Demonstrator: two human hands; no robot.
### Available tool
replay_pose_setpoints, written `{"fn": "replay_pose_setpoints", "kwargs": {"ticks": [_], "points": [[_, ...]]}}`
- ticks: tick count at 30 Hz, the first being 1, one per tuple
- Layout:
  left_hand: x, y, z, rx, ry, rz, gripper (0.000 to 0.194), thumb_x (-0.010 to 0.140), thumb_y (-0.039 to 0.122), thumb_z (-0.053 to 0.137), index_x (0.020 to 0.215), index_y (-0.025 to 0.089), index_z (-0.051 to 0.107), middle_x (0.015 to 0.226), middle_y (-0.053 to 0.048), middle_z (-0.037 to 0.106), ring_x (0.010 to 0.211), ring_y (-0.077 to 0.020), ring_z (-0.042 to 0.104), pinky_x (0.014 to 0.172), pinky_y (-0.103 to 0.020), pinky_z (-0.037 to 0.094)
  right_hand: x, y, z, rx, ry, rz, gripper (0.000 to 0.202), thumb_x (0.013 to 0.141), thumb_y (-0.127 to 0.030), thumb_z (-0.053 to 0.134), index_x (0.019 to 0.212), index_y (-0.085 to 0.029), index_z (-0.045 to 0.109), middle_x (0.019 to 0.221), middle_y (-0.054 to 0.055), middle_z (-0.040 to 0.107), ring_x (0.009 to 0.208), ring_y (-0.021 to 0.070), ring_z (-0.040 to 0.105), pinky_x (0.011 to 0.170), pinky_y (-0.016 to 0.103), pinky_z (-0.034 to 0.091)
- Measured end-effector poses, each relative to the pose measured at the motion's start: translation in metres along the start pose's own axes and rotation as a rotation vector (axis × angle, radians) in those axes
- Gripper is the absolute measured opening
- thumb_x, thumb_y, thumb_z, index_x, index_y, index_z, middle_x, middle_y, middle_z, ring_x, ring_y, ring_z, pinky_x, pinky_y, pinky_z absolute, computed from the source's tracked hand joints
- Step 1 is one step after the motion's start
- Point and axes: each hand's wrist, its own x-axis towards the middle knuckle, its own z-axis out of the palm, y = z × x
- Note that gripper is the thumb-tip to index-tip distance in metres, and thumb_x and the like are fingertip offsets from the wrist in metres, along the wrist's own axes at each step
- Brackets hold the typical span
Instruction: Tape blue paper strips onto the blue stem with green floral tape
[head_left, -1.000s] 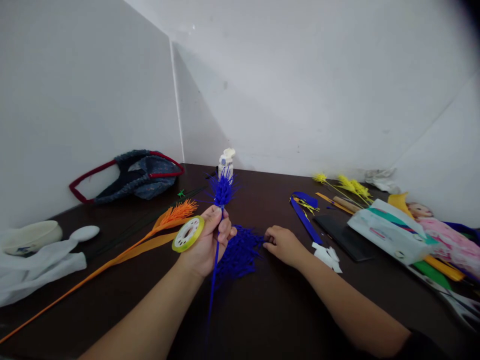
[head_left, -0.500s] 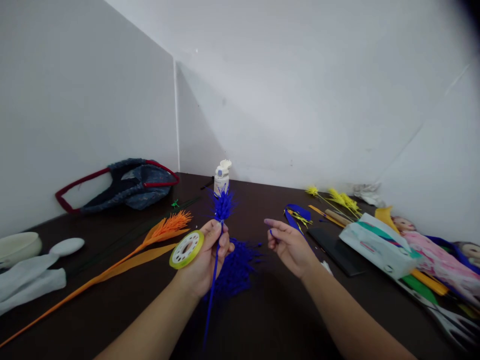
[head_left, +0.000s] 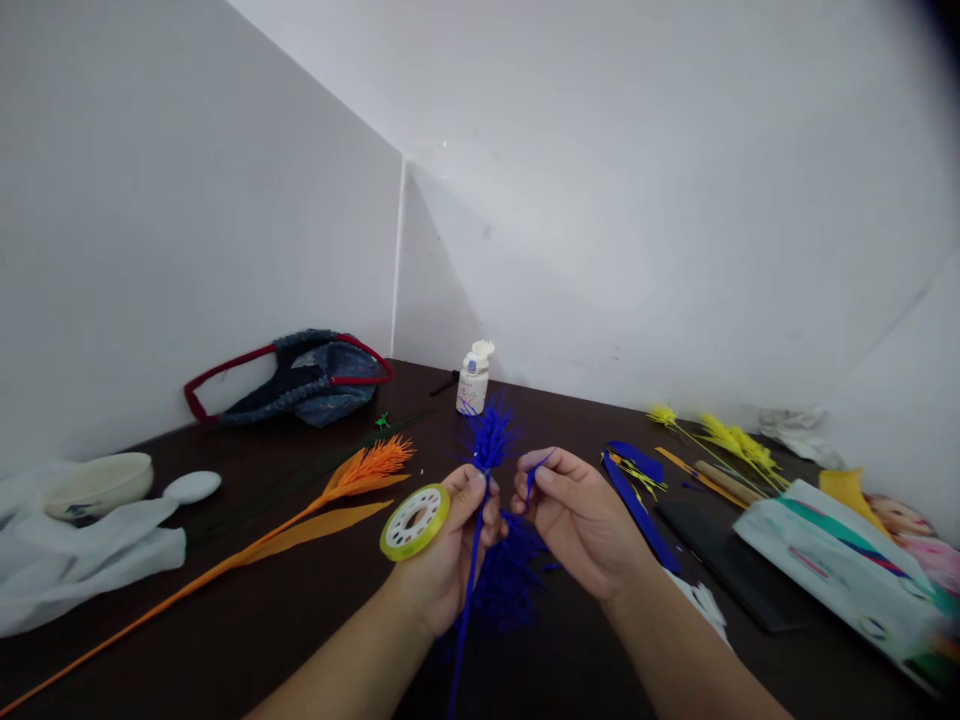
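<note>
My left hand (head_left: 450,545) is closed round the stem of a blue artificial wheat ear (head_left: 491,435), which stands upright with its bristly head above the fingers. A roll of yellow tape (head_left: 414,522) hangs at the same hand, against the thumb side. My right hand (head_left: 581,515), just to the right of the stem, pinches a small blue paper piece (head_left: 534,470) between thumb and fingertips. Below and behind both hands lies a heap of blue pieces (head_left: 514,575) on the dark table, partly hidden by them.
An orange wheat stalk (head_left: 367,465), white bowl (head_left: 105,482) and denim bag (head_left: 315,375) are on the left. Behind stands a white bottle (head_left: 472,380). Yellow wheat ears (head_left: 739,440), a black flat object (head_left: 720,555) and a white packet (head_left: 832,575) lie on the right.
My right hand has come closer to the blue wheat ear, and a blue piece now shows clearly in its fingers. The whole view has shifted, with things appearing farther right.
</note>
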Motion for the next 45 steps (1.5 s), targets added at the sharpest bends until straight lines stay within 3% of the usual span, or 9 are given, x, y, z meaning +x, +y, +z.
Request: {"fn": "replay_pose_setpoints", "kwargs": {"ticks": [9, 19, 25, 35, 38, 41, 45], "points": [[0.0, -0.001, 0.001, -0.038, -0.015, -0.03, 0.02, 0.073, 0.029, 0.067, 0.069, 0.016, 0.053, 0.059, 0.003, 0.05, 0.055, -0.0079, 0.045, 0.059, -0.022, 0.036, -0.003, 0.003, 0.01, -0.095, 0.054, -0.004, 0.008, 0.069, -0.02, 0.07, 0.075, -0.017, 0.065, 0.063, -0.001, 0.06, 0.056, 0.0109, 0.052, 0.056, 0.025, 0.043], [-0.001, -0.003, 0.001, -0.06, -0.005, -0.061, 0.018, 0.071, 0.025, 0.068, 0.069, 0.015, 0.054, 0.061, 0.002, 0.05, 0.059, -0.008, 0.044, 0.059, -0.02, 0.036, -0.005, 0.015, 0.016, -0.245, 0.139, -0.152, 0.007, 0.073, -0.02, 0.066, 0.079, -0.018, 0.062, 0.06, -0.002, 0.06, 0.05, 0.012, 0.056, 0.045, 0.025, 0.046], [-0.001, -0.004, 0.0, -0.062, -0.007, -0.061, 0.02, 0.07, 0.026, 0.069, 0.067, 0.015, 0.053, 0.062, 0.002, 0.05, 0.058, -0.0076, 0.044, 0.058, -0.02, 0.035, -0.006, 0.02, 0.018, -0.268, 0.228, -0.209, 0.007, 0.074, -0.021, 0.067, 0.079, -0.019, 0.062, 0.064, -0.002, 0.062, 0.055, 0.0117, 0.059, 0.049, 0.023, 0.047], [-0.002, -0.006, 0.002, -0.001, -0.002, -0.045, 0.021, 0.071, 0.029, 0.067, 0.066, 0.015, 0.052, 0.059, 0.002, 0.049, 0.057, -0.008, 0.043, 0.058, -0.022, 0.036, -0.005, 0.028, 0.022, -0.286, 0.262, -0.242, 0.008, 0.076, -0.024, 0.064, 0.079, -0.019, 0.059, 0.055, -0.004, 0.057, 0.043, 0.0102, 0.052, 0.039, 0.021, 0.04], [-0.002, -0.005, 0.002, 0.143, -0.003, 0.048, 0.024, 0.073, 0.031, 0.064, 0.063, 0.015, 0.049, 0.057, 0.003, 0.047, 0.056, -0.0086, 0.042, 0.058, -0.022, 0.036, -0.004, 0.03, 0.021, -0.256, 0.297, -0.265, 0.012, 0.075, -0.023, 0.066, 0.082, -0.02, 0.058, 0.059, -0.005, 0.057, 0.045, 0.0095, 0.053, 0.041, 0.02, 0.041], [0.0, 0.001, -0.001, 0.451, 0.012, 0.181, 0.025, 0.074, 0.034, 0.06, 0.061, 0.017, 0.047, 0.056, 0.003, 0.046, 0.055, -0.0096, 0.041, 0.055, -0.023, 0.034, -0.007, 0.035, 0.017, -0.167, 0.349, -0.269, 0.015, 0.073, -0.023, 0.069, 0.082, -0.021, 0.057, 0.066, -0.004, 0.057, 0.055, 0.0097, 0.055, 0.05, 0.021, 0.043], [0.003, 0.014, -0.003, 1.019, 0.088, 0.268, 0.025, 0.072, 0.032, 0.058, 0.056, 0.018, 0.043, 0.053, 0.005, 0.039, 0.052, -0.0108, 0.036, 0.051, -0.024, 0.029, -0.02, 0.043, 0.011, -0.025, 0.221, -0.008, 0.013, 0.079, -0.031, 0.063, 0.078, -0.018, 0.059, 0.071, -0.001, 0.059, 0.066, 0.0126, 0.057, 0.059, 0.024, 0.045]]}}
